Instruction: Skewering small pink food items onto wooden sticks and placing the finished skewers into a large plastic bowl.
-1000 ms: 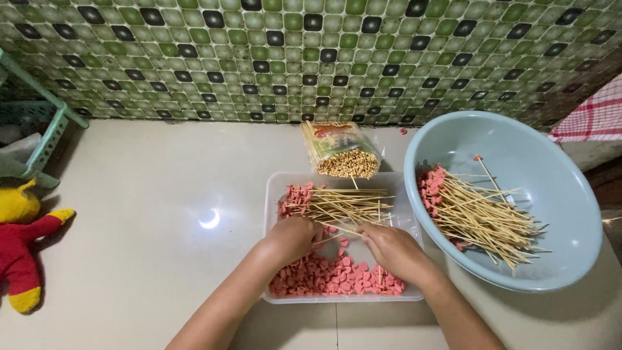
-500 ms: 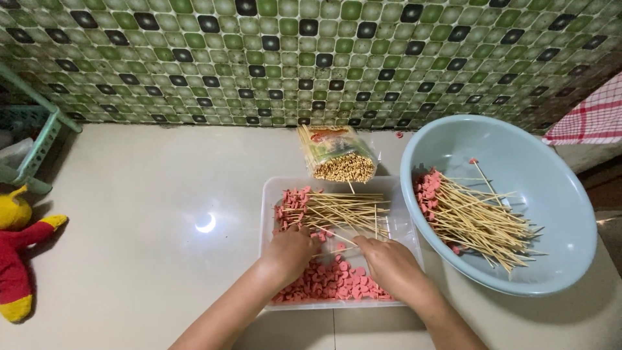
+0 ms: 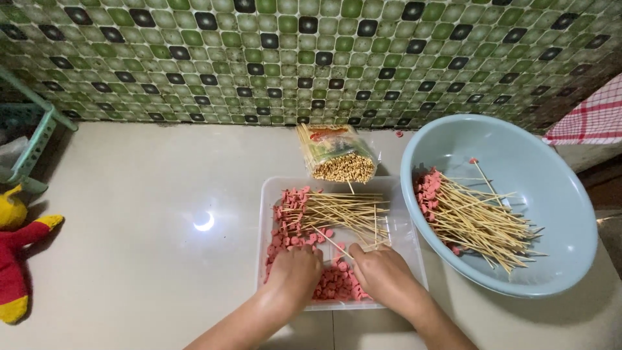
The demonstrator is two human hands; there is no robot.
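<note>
A clear plastic tray on the floor holds several pink round slices and a bundle of bamboo skewers with slices on their left ends. My left hand rests knuckles-up on the loose slices at the tray's near side, its fingertips curled down among them and hidden. My right hand is beside it, pinching a thin skewer that points up and left past the left fingertips. The two hands nearly touch.
A pale blue basin at the right holds several finished skewers. A plastic bag of bare sticks lies behind the tray by the green tiled wall. A red-and-yellow toy lies at far left, a checked cloth at far right.
Both hands have drawn back toward the tray's near edge and come closer together. The right hand now holds a single skewer angled up-left. Tray, basin and bag stay put.
</note>
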